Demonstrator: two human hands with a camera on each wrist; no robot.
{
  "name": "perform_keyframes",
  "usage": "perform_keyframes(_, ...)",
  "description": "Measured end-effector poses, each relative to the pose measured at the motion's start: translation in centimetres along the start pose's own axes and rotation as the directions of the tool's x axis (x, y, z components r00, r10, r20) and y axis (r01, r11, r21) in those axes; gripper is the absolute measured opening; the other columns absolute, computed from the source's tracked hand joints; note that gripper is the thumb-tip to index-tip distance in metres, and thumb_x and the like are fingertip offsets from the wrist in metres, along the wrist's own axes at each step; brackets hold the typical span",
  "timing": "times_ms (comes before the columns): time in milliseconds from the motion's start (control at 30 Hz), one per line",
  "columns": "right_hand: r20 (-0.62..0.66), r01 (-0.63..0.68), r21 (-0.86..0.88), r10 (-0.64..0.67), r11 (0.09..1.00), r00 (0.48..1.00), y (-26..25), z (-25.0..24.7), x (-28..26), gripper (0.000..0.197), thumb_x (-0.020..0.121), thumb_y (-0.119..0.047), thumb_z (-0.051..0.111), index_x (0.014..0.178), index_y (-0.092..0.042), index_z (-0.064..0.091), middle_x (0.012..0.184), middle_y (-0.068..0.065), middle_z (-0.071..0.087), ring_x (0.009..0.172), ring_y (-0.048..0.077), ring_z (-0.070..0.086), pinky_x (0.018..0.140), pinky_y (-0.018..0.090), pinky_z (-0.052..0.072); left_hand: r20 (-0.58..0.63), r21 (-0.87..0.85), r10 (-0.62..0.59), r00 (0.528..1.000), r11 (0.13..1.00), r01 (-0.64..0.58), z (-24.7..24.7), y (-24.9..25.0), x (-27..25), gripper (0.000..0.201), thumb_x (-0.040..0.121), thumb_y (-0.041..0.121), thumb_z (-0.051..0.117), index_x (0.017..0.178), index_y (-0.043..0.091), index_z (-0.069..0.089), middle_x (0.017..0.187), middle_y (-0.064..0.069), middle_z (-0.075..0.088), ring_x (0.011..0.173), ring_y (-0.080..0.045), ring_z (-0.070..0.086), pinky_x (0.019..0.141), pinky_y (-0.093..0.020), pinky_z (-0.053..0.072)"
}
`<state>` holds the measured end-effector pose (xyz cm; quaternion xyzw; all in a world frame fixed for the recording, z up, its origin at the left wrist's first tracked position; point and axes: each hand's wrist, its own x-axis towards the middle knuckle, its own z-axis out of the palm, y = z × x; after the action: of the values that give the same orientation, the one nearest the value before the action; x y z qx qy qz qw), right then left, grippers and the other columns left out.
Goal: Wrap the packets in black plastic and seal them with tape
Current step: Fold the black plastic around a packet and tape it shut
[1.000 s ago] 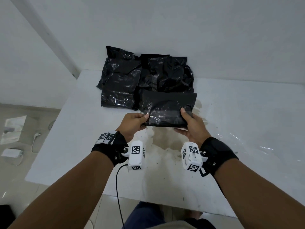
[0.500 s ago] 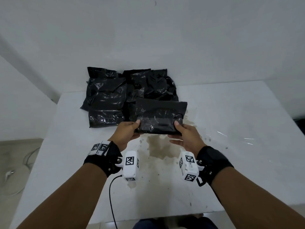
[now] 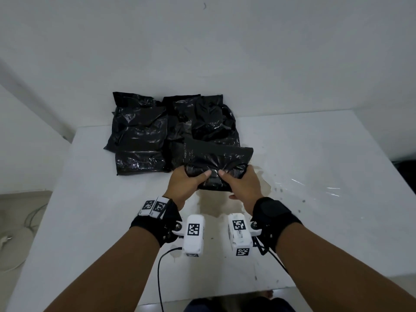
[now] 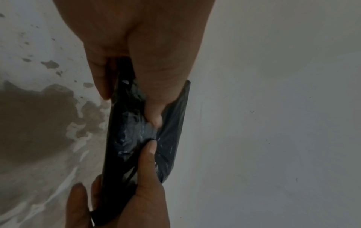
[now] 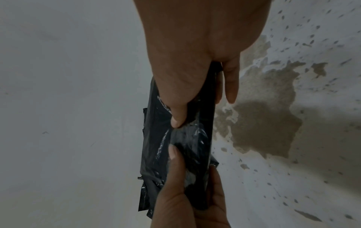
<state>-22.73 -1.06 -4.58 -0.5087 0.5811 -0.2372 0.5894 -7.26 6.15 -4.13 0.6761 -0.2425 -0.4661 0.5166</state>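
Note:
I hold a packet wrapped in black plastic [image 3: 217, 159] just above the white table [image 3: 315, 210], in front of the pile. My left hand [image 3: 191, 181] grips its near edge left of centre, thumb on top and fingers underneath. My right hand [image 3: 236, 181] grips it the same way right of centre. The two thumbs nearly meet and the plastic bunches between them. In the left wrist view my left hand [image 4: 131, 108] pinches the packet [image 4: 171, 131]. In the right wrist view my right hand [image 5: 203, 111] pinches the packet [image 5: 156, 146]. No tape shows.
Several black-wrapped packets [image 3: 144, 140] lie piled at the table's back left against the wall. A brown stain [image 3: 211, 203] marks the table under my hands, and shiny streaks [image 3: 331, 190] lie to the right. A cable [image 3: 159, 278] hangs from my left wrist.
Both hands have slid from the packet's outer ends toward its middle, so the thumbs now sit close together and the plastic is bunched. The view has tilted upward.

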Motion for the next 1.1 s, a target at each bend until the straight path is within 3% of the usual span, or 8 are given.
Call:
perform_keyframes(300, 0.261, -0.144, 0.114, 0.11, 0.983, 0.959, 0.5, -2.7, 1.5, 0.029, 0.105, -0.037, 0.042, 0.126, -0.022, 0.057, 0.119, 0.003, 0.066, 0.103, 0.025, 0.067, 0.065, 0.036, 0.06, -0.088, -0.05, -0.161, 0.983, 0.986, 0.157, -0.1, -0.1, 0.1, 0.025, 0.107, 0.023, 0.041, 0.119, 0.01, 0.059, 0.114, -0.007, 0.068, 0.101, -0.02, 0.066, 0.075, -0.029, 0.055)
perform_keyframes(400, 0.27, -0.168, 0.12, 0.131, 0.978, 0.954, 0.3, -3.5, 1.8, 0.027, 0.106, -0.033, 0.043, 0.123, -0.022, 0.06, 0.117, 0.004, 0.067, 0.101, 0.025, 0.067, 0.065, 0.037, 0.06, -0.117, -0.101, -0.185, 0.976, 0.98, 0.174, 0.7, 0.1, -0.4, 0.026, 0.108, 0.022, 0.037, 0.102, 0.015, 0.06, 0.101, -0.004, 0.068, 0.092, -0.017, 0.065, 0.08, -0.031, 0.056)
perform_keyframes(533, 0.356, -0.15, 0.066, 0.117, 0.986, 0.927, 0.6, -5.2, 2.2, 0.029, 0.1, -0.042, 0.053, 0.124, -0.026, 0.057, 0.114, 0.003, 0.068, 0.091, 0.028, 0.071, 0.066, 0.038, 0.06, -0.17, -0.186, -0.22, 0.961, 0.964, 0.188, 2.2, 0.0, -0.6, 0.028, 0.108, 0.024, 0.037, 0.107, 0.007, 0.059, 0.102, -0.008, 0.066, 0.093, -0.019, 0.064, 0.078, -0.033, 0.057)
perform_keyframes(600, 0.437, -0.003, -0.067, 0.032, 0.998, 0.899, 0.8, -5.9, 2.3, 0.042, 0.089, -0.047, 0.069, 0.123, -0.028, 0.052, 0.105, 0.004, 0.07, 0.081, 0.024, 0.073, 0.064, 0.032, 0.058, -0.163, -0.23, -0.222, 0.961, 0.956, 0.181, 3.2, 0.1, -1.1, 0.023, 0.105, 0.024, 0.046, 0.104, 0.008, 0.062, 0.102, -0.009, 0.067, 0.094, -0.02, 0.065, 0.075, -0.03, 0.057)
perform_keyframes(700, 0.44, 0.084, -0.109, -0.028, 0.99, 0.898, 1.2, -6.2, 2.8, 0.043, 0.086, -0.036, 0.075, 0.119, -0.024, 0.051, 0.09, 0.007, 0.069, 0.07, 0.018, 0.069, 0.062, 0.029, 0.057, -0.106, -0.028, -0.08, 0.991, 0.997, 0.078, 4.5, -0.2, -1.9, 0.024, 0.09, 0.014, 0.071, 0.114, 0.015, 0.065, 0.107, -0.003, 0.073, 0.097, -0.016, 0.069, 0.072, -0.025, 0.055)
perform_keyframes(800, 0.484, 0.038, -0.092, 0.012, 0.995, 0.875, 1.1, -7.1, 3.7, 0.036, 0.091, -0.026, 0.07, 0.12, -0.019, 0.05, 0.081, 0.007, 0.065, 0.067, 0.018, 0.065, 0.063, 0.034, 0.058, -0.108, -0.041, -0.096, 0.99, 0.995, 0.092, 5.4, -0.8, -2.3, 0.026, 0.091, 0.005, 0.068, 0.115, 0.013, 0.064, 0.111, -0.005, 0.071, 0.101, -0.019, 0.068, 0.071, -0.021, 0.056)
perform_keyframes(933, 0.616, -0.062, -0.103, 0.112, 0.993, 0.78, 0.9, -9.0, 4.4, 0.024, 0.103, -0.027, 0.051, 0.126, -0.018, 0.05, 0.09, 0.01, 0.064, 0.075, 0.023, 0.063, 0.066, 0.035, 0.055, -0.067, -0.138, -0.16, 0.985, 0.979, 0.149, 5.5, -1.3, -2.7, 0.018, 0.1, 0.001, 0.049, 0.113, 0.008, 0.06, 0.109, -0.005, 0.068, 0.101, -0.02, 0.065, 0.08, -0.025, 0.059)
perform_keyframes(1100, 0.612, -0.09, -0.106, 0.136, 0.99, 0.779, 0.2, -9.8, 4.5, 0.034, 0.106, -0.043, 0.036, 0.122, -0.02, 0.054, 0.088, 0.009, 0.07, 0.073, 0.024, 0.064, 0.064, 0.037, 0.056, -0.07, -0.164, -0.176, 0.982, 0.973, 0.162, 6.0, -1.1, -3.3, 0.021, 0.104, 0.003, 0.042, 0.111, 0.009, 0.061, 0.111, -0.007, 0.068, 0.104, -0.022, 0.065, 0.078, -0.026, 0.059)
